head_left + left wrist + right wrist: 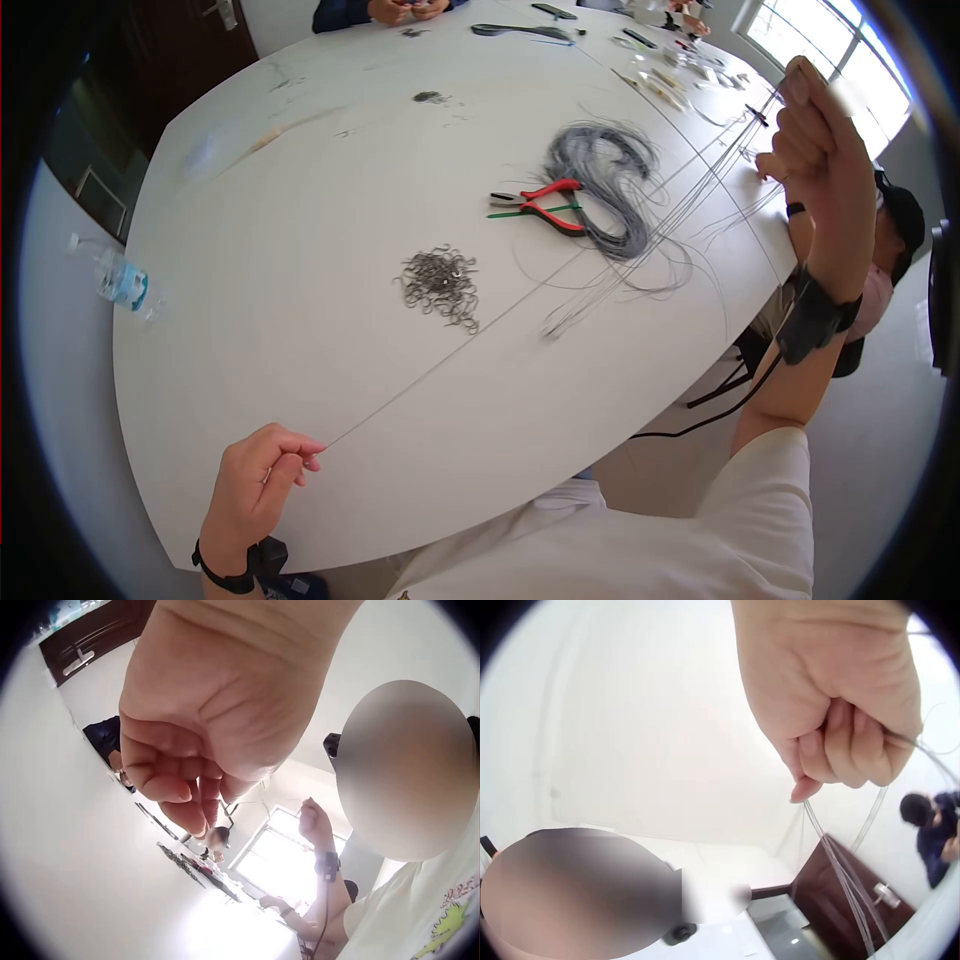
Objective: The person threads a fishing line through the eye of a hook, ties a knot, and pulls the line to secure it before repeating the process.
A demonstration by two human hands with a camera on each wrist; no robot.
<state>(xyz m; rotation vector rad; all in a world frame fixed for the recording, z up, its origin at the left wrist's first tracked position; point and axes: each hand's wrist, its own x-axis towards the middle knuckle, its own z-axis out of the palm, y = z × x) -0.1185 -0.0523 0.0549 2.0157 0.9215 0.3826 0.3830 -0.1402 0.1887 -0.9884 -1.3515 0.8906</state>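
High at the right in the head view, my right hand [825,150] grips several thin strands of fishing line [840,877], which trail down over the table. At the near left, my left hand [260,485] pinches a single thin line [400,389] between thumb and forefinger. That line runs straight up across the table towards the right hand. A looped grey bundle of fishing line [632,225] lies mid-table. Pliers [562,226] with red and black handles rest against it, beside a green strip [505,215]. Nearer sits a heap of small dark hooks [440,285].
A water bottle [125,280] is at the left table edge. Farther back are a small dark pile [430,97], a long black tool [520,31] and scattered packets [665,90]. One person [385,12] sits across the white table [300,330], another [880,230] at the right.
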